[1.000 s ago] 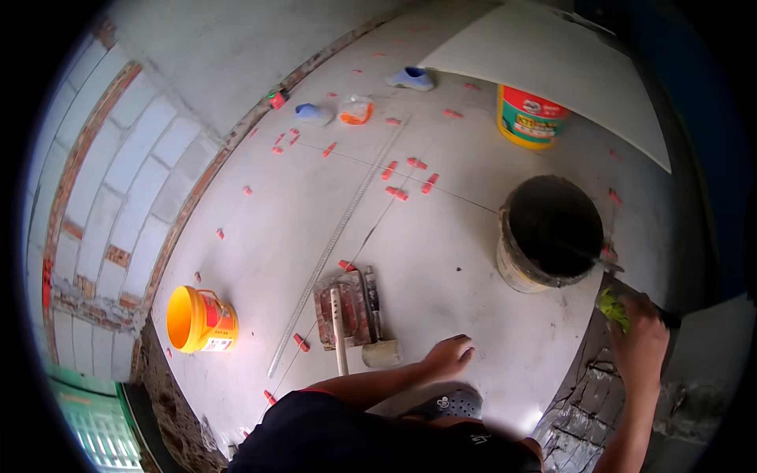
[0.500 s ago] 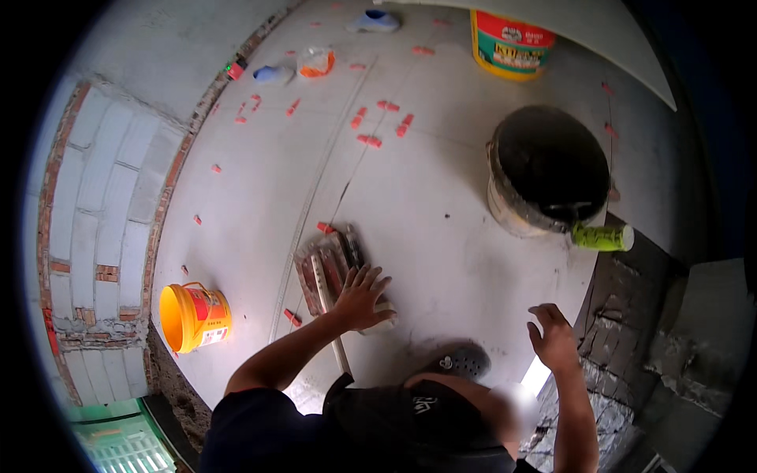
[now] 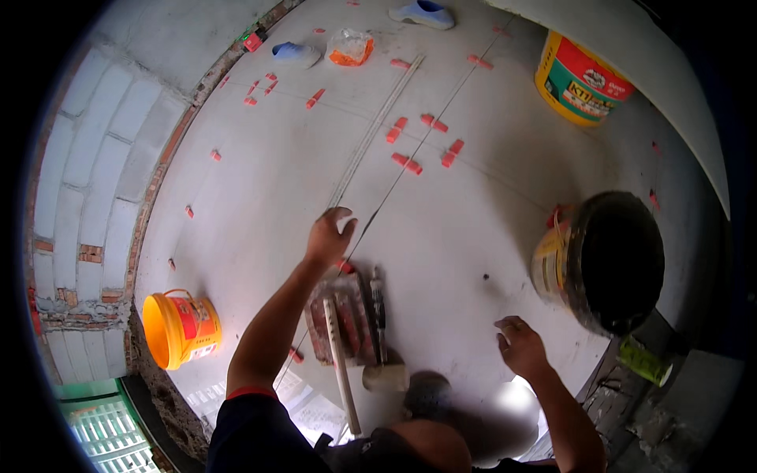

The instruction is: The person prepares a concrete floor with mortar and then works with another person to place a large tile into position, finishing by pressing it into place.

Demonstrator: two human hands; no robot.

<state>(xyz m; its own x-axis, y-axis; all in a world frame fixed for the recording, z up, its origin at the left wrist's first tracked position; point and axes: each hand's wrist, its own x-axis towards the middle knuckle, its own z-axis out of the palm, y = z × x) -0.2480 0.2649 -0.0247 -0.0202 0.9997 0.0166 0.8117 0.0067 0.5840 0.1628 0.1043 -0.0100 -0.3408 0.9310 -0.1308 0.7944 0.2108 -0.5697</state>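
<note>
My left hand (image 3: 327, 238) hovers at or just over the pale tiled floor (image 3: 268, 197), beside the lower end of a long pale double line (image 3: 374, 134). Its fingers are bent, the thumb stands apart, and nothing shows in it. My right hand (image 3: 520, 347) is loosely curled above the floor at the right, thumb and fingers apart, holding nothing visible. Between my arms lies a reddish-brown ridged slab (image 3: 359, 323) with a pale stick (image 3: 341, 363) across it. A trowel (image 3: 378, 311) with a dark handle lies alongside.
Red tile-levelling wedges (image 3: 408, 163) sit along the seams. A yellow bucket (image 3: 162, 331) lies at left; a dark-mouthed bucket (image 3: 552, 264) stands at right, near a green-handled tool (image 3: 645, 361). Farther back are a labelled bucket (image 3: 583, 83), a bag (image 3: 351, 49) and blue shoes (image 3: 426, 14).
My left hand has lifted off the slab and trowel and moved up and left to the seam area. The right hand has shifted slightly left and down. The whole view has shifted too.
</note>
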